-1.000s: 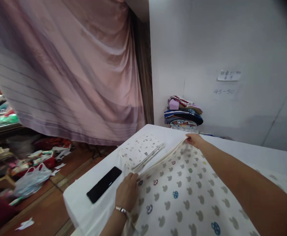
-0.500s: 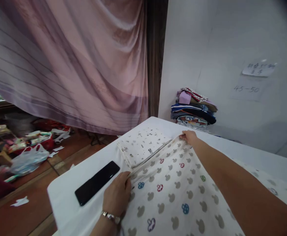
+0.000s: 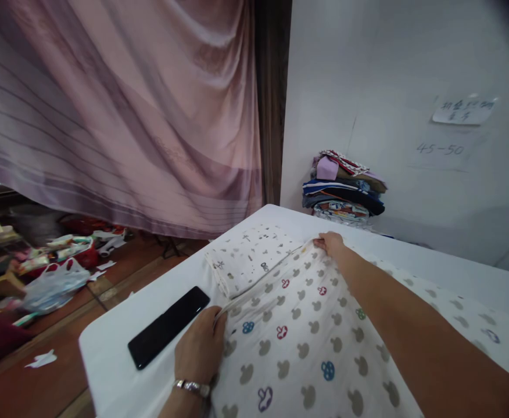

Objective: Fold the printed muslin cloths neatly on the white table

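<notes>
A white cloth (image 3: 296, 319) printed with grey and coloured mushroom shapes spreads over the table in front of me. My left hand (image 3: 202, 342), with a bracelet at the wrist, pinches its near left corner. At the far corner my right hand (image 3: 330, 244) grips the same edge, the arm reaching across the cloth. Between the two hands the edge is drawn fairly straight. Just beyond it lies a folded white cloth (image 3: 250, 255) with small dark prints, its near side touching or covered by the held edge. A black phone (image 3: 169, 328) rests left of my left hand.
The white table (image 3: 106, 354) ends at the left. A stack of folded fabrics (image 3: 344, 191) stands at the far side by the wall. A pink curtain (image 3: 185, 128) hangs behind. Bags (image 3: 56, 284) and paper scraps (image 3: 43, 359) lie on the floor.
The view has swung left and closer to the table. The held edge has come down against the folded cloth, and both hands have kept their grip on it.
</notes>
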Available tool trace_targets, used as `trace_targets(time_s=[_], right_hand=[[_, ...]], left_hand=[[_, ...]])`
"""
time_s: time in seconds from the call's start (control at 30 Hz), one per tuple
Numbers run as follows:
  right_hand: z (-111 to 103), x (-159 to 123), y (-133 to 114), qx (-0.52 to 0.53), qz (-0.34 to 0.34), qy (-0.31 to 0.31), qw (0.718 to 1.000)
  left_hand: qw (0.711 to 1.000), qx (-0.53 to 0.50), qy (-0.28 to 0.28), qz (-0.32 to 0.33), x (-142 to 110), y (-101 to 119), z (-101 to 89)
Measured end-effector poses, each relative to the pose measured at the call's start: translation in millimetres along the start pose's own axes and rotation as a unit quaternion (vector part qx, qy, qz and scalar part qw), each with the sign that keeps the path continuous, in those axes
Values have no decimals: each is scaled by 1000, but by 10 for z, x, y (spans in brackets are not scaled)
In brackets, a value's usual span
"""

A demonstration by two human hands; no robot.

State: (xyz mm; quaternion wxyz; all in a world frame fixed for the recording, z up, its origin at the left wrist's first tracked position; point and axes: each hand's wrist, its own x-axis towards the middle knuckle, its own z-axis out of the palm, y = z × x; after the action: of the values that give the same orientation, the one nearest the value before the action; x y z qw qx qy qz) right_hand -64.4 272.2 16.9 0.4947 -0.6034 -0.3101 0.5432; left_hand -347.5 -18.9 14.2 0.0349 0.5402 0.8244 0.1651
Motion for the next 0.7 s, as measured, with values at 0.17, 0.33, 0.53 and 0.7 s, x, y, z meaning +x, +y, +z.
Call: trace_targets(time_s=[0.17, 0.33, 0.53, 0.7], right_hand=[[-27, -122, 77, -89, -56, -45, 993], [-263, -490, 323, -203, -193, -60, 958], [-495, -878, 663, -477, -291, -96, 824], [-398, -908, 531, -656, -231, -94, 712]], left_hand=[[1000, 4, -29, -11, 12, -1, -11], [998, -14, -49, -27, 30, -14, -33], [998, -15, -50, -19, 54, -25, -29], [998, -15, -56, -19, 71, -23, -30]])
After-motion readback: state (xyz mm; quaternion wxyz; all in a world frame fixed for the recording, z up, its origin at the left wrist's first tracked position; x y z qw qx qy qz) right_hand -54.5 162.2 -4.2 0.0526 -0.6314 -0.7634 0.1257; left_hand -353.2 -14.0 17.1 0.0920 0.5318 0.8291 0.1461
